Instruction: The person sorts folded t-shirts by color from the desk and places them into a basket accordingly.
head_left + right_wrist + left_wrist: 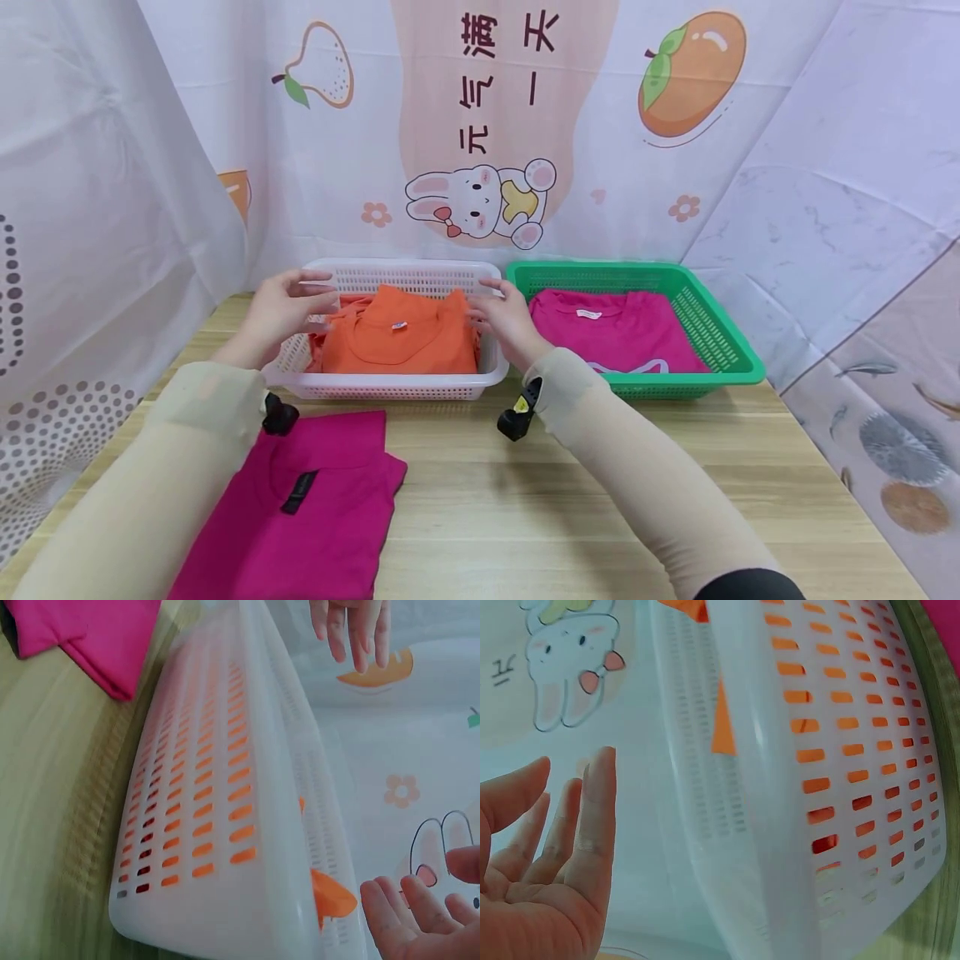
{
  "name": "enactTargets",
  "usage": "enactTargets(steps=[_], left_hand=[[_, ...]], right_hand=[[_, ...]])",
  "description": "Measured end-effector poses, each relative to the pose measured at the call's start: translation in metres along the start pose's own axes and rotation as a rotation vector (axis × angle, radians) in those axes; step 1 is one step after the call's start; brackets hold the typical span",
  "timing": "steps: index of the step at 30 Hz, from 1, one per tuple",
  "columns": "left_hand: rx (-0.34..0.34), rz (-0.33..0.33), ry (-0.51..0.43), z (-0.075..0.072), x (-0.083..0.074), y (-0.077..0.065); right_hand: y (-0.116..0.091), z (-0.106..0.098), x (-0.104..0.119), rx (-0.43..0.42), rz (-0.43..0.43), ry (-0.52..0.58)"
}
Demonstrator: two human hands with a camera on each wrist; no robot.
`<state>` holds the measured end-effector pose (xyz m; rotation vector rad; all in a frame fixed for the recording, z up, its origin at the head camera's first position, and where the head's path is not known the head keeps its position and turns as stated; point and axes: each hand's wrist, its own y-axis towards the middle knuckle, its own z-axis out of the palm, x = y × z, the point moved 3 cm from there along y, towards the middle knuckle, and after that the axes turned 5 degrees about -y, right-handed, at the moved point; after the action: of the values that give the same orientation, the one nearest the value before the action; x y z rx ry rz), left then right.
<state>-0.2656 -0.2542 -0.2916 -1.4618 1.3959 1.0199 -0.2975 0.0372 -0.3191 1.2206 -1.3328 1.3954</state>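
Over the left end of a white plastic basket [390, 385] hovers my left hand [288, 308], fingers loosely extended and holding nothing. My right hand [510, 321] is over the basket's right end, its fingers relaxed beside the orange shirt [397, 333]. That shirt lies folded in the basket, collar and small label facing up, with more red-orange cloth under it at the left. In the left wrist view the left hand [547, 862] shows a gap between thumb and fingers. The right wrist view shows the right hand [427, 915] near an orange cloth corner, palm up.
A green basket [720, 333] with a folded magenta shirt [615, 329] stands right of the white one. Another magenta shirt [330, 500] with a black label lies folded on the wooden table [480, 517] at the front left. A printed curtain [337, 183] hangs close behind the baskets.
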Motion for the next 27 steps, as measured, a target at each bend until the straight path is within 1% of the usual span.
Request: enactTargets(steps=[7, 13, 16, 20, 23, 27], left_hand=[[0.038, 0.026, -0.066, -0.004, -0.008, -0.010], [0.041, 0.011, -0.096, -0.014, -0.008, -0.022], [0.050, 0.011, -0.123, -0.020, -0.006, -0.032], [0.069, 0.032, -0.156, -0.028, -0.002, -0.046], [0.087, 0.047, -0.189, -0.032, 0.002, -0.055], [0.093, 0.051, -0.199, -0.038, 0.011, -0.066]], right_hand=[[-0.016, -0.001, 0.005, 0.066, -0.012, 0.046], [-0.029, 0.002, 0.004, 0.120, -0.011, 0.080], [-0.035, 0.003, 0.001, 0.159, -0.009, 0.081], [-0.044, 0.005, -0.004, 0.220, -0.005, 0.075], [-0.050, 0.007, -0.008, 0.260, -0.003, 0.109], [-0.059, 0.011, -0.016, 0.294, -0.012, 0.159]])
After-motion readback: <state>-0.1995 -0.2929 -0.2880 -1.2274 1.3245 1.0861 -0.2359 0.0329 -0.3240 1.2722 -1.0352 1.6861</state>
